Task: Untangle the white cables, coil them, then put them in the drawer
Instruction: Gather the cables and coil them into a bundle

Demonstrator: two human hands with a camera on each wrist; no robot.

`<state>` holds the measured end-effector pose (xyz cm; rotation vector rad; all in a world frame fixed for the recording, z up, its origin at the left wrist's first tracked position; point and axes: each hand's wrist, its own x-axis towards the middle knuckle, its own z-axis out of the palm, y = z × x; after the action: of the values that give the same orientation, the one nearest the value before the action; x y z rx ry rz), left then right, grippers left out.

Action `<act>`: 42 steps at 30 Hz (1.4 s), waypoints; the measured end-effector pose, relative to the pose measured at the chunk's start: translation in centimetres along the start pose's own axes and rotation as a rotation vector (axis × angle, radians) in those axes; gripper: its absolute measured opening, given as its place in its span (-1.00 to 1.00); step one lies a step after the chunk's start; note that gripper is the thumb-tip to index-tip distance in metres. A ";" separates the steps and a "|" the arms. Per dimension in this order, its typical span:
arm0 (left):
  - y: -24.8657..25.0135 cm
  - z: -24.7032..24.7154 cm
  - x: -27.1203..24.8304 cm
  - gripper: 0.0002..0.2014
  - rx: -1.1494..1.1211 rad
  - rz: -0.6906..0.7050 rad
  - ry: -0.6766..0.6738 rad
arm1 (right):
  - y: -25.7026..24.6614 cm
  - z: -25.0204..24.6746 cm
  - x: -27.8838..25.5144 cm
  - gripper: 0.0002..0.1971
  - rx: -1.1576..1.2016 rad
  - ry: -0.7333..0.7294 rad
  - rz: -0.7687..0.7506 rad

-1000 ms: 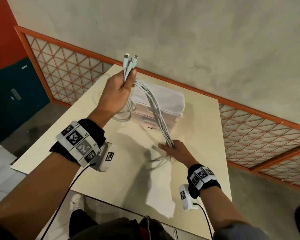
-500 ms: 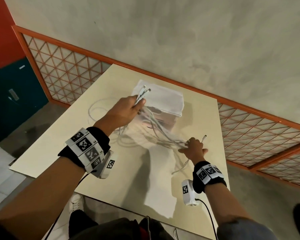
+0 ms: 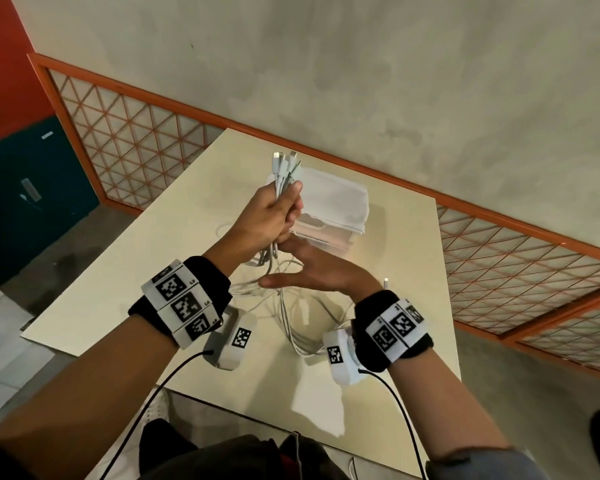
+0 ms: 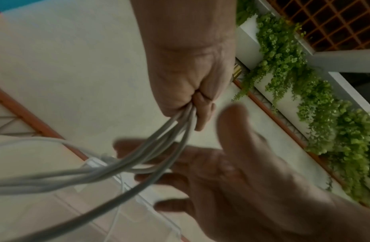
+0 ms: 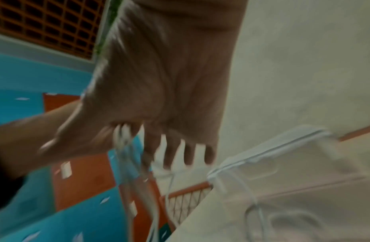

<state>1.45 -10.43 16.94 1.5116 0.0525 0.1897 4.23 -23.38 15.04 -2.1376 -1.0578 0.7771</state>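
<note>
My left hand (image 3: 274, 209) grips a bunch of white cables (image 3: 284, 174) near their plug ends, held up above the table; several connectors stick out above the fist. The same cables (image 4: 151, 155) leave the left fist (image 4: 190, 91) and trail down. My right hand (image 3: 309, 268) is just below the left, fingers straight and spread, beside the hanging strands, holding nothing that I can see. It shows as an open palm (image 4: 231, 176) behind the strands. Cable loops (image 3: 302, 327) lie on the cream table (image 3: 118, 292). A white drawer unit (image 3: 333, 209) stands behind the hands.
An orange-framed lattice railing (image 3: 139, 140) runs along the table's far edge under a grey wall. The floor drops away at left beside a teal panel (image 3: 25, 188). One loose cable end (image 3: 386, 281) lies to the right of my right wrist. Hanging green plants (image 4: 304, 81) are off to one side.
My left hand lifted the plug ends up again, now with more connectors in the bunch. My right hand left the table's right side and came up under the left hand.
</note>
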 end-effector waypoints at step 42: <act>-2.9 -2.4 -2.9 -0.52 0.169 -0.081 -0.202 | -1.4 -1.4 1.6 -0.52 0.106 0.555 0.098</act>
<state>-1.50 -8.70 13.66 1.6865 -0.0328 -0.0340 5.38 -21.77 16.60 -2.1403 -0.6089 0.2403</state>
